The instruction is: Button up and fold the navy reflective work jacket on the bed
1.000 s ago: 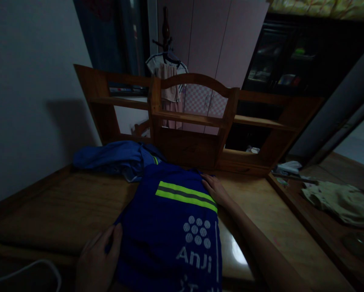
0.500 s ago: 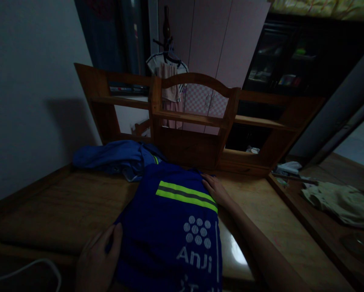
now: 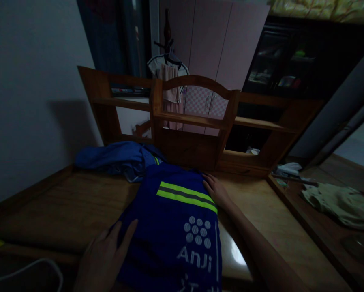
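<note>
A dark blue work jacket (image 3: 166, 227) lies folded on the wooden desk, with a yellow-green reflective stripe (image 3: 188, 196) and white "AnJi" lettering under a cluster of white dots. My left hand (image 3: 107, 251) rests at its near left edge, thumb and fingers apart, the thumb lying over the cloth. At the far right edge, my right hand (image 3: 215, 188) lies with its fingers stretched flat on the fabric. A lighter blue garment (image 3: 115, 158) is heaped behind the jacket, on the left. The near end of the jacket runs out of view.
The wooden desk (image 3: 270, 227) has a shelf unit (image 3: 188, 146) standing along its back. A wall (image 3: 33, 121) borders it on the left. To the right, a pale cloth (image 3: 337, 202) lies on a lower brown surface. A white cable (image 3: 33, 265) curves at bottom left.
My left hand has opened: its thumb has moved away from the fingers and rightward over the jacket. My right hand stays at the far right edge.
</note>
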### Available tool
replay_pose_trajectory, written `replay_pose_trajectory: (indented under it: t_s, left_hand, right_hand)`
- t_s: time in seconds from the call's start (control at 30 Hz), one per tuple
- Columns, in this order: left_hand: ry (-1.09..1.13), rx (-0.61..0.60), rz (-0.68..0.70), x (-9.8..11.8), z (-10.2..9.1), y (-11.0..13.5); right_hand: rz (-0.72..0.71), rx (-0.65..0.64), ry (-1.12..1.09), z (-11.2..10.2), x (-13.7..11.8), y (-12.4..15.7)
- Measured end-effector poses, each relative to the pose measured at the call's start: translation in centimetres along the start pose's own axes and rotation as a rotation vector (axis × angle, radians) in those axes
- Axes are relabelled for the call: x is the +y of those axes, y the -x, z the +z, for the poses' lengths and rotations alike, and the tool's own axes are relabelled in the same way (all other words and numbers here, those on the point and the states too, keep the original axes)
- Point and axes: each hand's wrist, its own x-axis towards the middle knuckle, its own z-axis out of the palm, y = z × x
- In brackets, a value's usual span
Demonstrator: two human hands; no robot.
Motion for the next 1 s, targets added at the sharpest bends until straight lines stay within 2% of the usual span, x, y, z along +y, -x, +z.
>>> replay_pose_trajectory:
  t_s: [0.1,0.2,0.27,0.33,0.43,0.53,0.6,0.67,0.8,0.9,1.0]
  left_hand:
    - [-0.060,-0.058,-0.014,0.4,-0.6,-0.4]
    - [-0.085,-0.071,-0.011,0.4,-0.7,-0.6]
    - [-0.086,-0.078,0.001,0.3,-0.7,-0.6]
    - [-0.078,-0.086,0.007,0.3,-0.8,-0.5]
    - [-0.075,-0.083,-0.001,0.4,-1.2,-0.4]
    - [-0.080,-0.088,-0.010,0.7,-1.5,-0.5]
    - [-0.076,-0.100,-0.016,0.8,-1.6,-0.5]
    - [-0.064,-0.108,-0.022,0.8,-1.5,-0.6]
    - [-0.003,-0.131,-0.027,0.9,-1.5,-0.7]
    - [0.073,-0.161,-0.043,1.3,-2.0,-0.7]
    - [0.240,-0.203,-0.068,2.0,-3.0,-0.9]
  right_hand:
    - [0.126,0.186,0.060,-0.5,-0.3,0.5]
    - [0.199,0.215,0.094,-1.4,-0.4,1.4]
    - [0.245,0.154,0.071,-2.1,-0.4,2.2]
    - [0.330,0.046,-0.054,-2.8,-0.6,3.2]
    - [0.494,-0.148,-0.417,-3.8,-1.8,4.7]
    - [0.652,-0.233,-0.745,-4.8,-4.0,6.1]
    - [0.668,-0.279,-0.918,-5.4,-5.6,6.7]
    - [0.611,-0.301,-1.045,-5.9,-7.1,7.0]
    - [0.579,-0.159,-1.096,-6.1,-8.8,7.0]
    - [0.572,-0.028,-1.005,-6.0,-9.1,6.8]
    - [0.569,0.046,-0.911,-6.1,-8.8,6.5]
